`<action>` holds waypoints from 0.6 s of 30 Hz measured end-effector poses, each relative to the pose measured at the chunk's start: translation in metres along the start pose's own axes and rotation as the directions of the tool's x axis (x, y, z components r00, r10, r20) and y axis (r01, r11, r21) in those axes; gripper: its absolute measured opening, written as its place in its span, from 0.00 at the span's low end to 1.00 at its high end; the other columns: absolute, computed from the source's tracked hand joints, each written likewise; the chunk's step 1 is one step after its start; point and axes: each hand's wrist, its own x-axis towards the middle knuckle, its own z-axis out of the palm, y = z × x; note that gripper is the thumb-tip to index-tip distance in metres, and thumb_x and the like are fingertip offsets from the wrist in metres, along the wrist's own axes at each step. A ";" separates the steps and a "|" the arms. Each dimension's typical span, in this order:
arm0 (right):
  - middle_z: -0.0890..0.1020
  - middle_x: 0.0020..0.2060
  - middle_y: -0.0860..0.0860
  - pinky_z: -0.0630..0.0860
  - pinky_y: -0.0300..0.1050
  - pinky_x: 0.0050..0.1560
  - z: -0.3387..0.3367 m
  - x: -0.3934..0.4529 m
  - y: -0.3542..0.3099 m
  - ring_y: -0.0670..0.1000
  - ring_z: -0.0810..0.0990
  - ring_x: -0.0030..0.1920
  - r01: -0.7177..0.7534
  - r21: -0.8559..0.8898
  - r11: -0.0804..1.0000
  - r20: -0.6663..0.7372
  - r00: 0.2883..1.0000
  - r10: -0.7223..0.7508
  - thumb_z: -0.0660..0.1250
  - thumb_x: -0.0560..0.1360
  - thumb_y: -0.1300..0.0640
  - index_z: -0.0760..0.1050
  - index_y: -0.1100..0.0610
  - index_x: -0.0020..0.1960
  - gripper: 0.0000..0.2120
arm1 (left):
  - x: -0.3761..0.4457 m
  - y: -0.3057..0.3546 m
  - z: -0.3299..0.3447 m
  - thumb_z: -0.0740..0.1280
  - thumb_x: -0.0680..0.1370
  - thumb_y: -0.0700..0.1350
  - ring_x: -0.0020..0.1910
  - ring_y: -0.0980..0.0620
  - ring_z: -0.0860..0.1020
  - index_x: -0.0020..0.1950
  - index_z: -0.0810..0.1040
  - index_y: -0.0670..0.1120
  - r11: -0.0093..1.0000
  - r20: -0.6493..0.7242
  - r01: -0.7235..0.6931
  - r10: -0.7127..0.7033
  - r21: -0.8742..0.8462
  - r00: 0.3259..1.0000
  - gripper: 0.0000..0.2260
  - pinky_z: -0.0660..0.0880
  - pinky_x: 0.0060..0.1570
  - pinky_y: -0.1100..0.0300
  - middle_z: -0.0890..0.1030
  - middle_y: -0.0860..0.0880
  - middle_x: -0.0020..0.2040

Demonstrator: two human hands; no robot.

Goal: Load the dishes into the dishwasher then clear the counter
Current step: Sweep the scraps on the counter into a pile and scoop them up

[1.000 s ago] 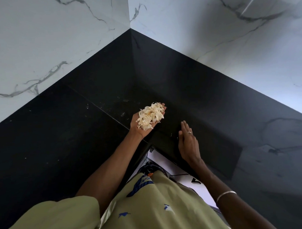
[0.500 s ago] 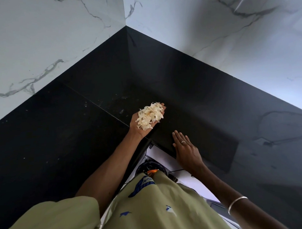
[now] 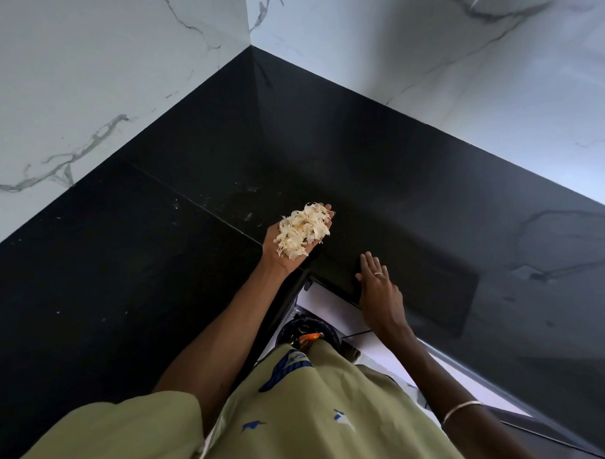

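Observation:
My left hand [image 3: 278,256] is held palm up over the inner corner of the black counter [image 3: 131,269], cupping a heap of pale, papery peel scraps [image 3: 303,234]. My right hand [image 3: 378,290] lies flat, fingers together, on the counter's front edge just right of the left hand; it holds nothing. A few tiny specks remain on the black surface beyond the left hand. No dishes and no dishwasher are in view.
White marble-look walls [image 3: 100,82] close the corner behind the L-shaped counter. Below the counter edge, between my arms, stands a dark round bin [image 3: 310,332] with scraps and an orange wrapper in it, on a white floor [image 3: 334,298].
My right hand has slid along the counter edge, first back toward me, then slightly forward again. The left hand has kept still with the scraps.

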 end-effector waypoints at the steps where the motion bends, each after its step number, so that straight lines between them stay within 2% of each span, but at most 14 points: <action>1: 0.57 0.78 0.53 0.67 0.55 0.70 0.000 -0.001 -0.002 0.55 0.55 0.77 0.007 -0.036 0.999 -0.001 1.000 -0.007 0.54 0.84 0.57 0.57 0.58 0.78 0.24 | -0.002 0.000 0.001 0.46 0.84 0.46 0.73 0.38 0.67 0.75 0.62 0.33 0.999 0.002 -0.006 0.006 0.035 1.000 0.24 0.59 0.75 0.48 0.67 0.34 0.73; 5: 0.59 0.77 0.56 0.69 0.53 0.69 -0.001 -0.003 -0.005 0.56 0.59 0.77 0.029 -0.129 0.991 0.002 1.000 -0.029 0.57 0.82 0.60 0.58 0.60 0.77 0.24 | -0.002 -0.002 -0.002 0.46 0.83 0.44 0.69 0.38 0.71 0.71 0.66 0.32 0.998 0.027 0.002 -0.003 0.060 1.000 0.23 0.64 0.72 0.48 0.69 0.34 0.72; 7: 0.60 0.76 0.58 0.68 0.54 0.71 0.004 -0.008 -0.003 0.57 0.60 0.76 0.054 -0.148 0.988 -0.004 0.998 -0.056 0.58 0.83 0.57 0.59 0.61 0.77 0.24 | -0.002 -0.002 -0.006 0.46 0.84 0.43 0.69 0.39 0.72 0.72 0.67 0.33 0.996 0.020 -0.001 -0.001 0.094 1.000 0.23 0.65 0.72 0.48 0.68 0.35 0.73; 9: 0.60 0.76 0.59 0.63 0.52 0.74 0.012 -0.016 0.002 0.57 0.58 0.76 0.080 -0.172 0.982 -0.021 0.996 -0.085 0.58 0.83 0.53 0.59 0.62 0.76 0.25 | -0.001 -0.001 -0.011 0.46 0.84 0.44 0.71 0.39 0.69 0.74 0.64 0.34 0.994 0.013 0.001 -0.002 0.106 1.000 0.23 0.62 0.74 0.48 0.65 0.36 0.75; 11: 0.62 0.74 0.59 0.61 0.51 0.74 0.019 -0.022 0.008 0.55 0.58 0.75 0.103 -0.191 0.976 -0.077 0.990 -0.120 0.61 0.81 0.52 0.63 0.63 0.75 0.26 | -0.002 -0.001 -0.013 0.46 0.84 0.45 0.72 0.39 0.69 0.75 0.63 0.34 0.994 0.025 0.009 -0.012 0.106 1.000 0.23 0.64 0.73 0.48 0.65 0.36 0.74; 14: 0.70 0.70 0.60 0.63 0.52 0.71 0.025 -0.028 0.010 0.57 0.66 0.72 0.111 -0.235 0.966 -0.131 0.981 -0.145 0.69 0.77 0.51 0.69 0.64 0.71 0.28 | -0.004 -0.002 -0.013 0.46 0.84 0.45 0.71 0.39 0.69 0.75 0.61 0.34 0.997 0.096 0.045 -0.051 0.065 0.994 0.24 0.66 0.71 0.48 0.67 0.35 0.73; 18: 0.76 0.64 0.63 0.66 0.54 0.66 0.032 -0.036 0.012 0.61 0.76 0.65 0.188 -0.335 0.923 -0.151 0.956 -0.250 0.75 0.72 0.57 0.75 0.66 0.65 0.25 | -0.005 -0.004 -0.012 0.46 0.84 0.45 0.73 0.39 0.67 0.76 0.60 0.34 0.994 0.081 0.055 -0.063 0.092 0.995 0.24 0.64 0.72 0.48 0.66 0.35 0.73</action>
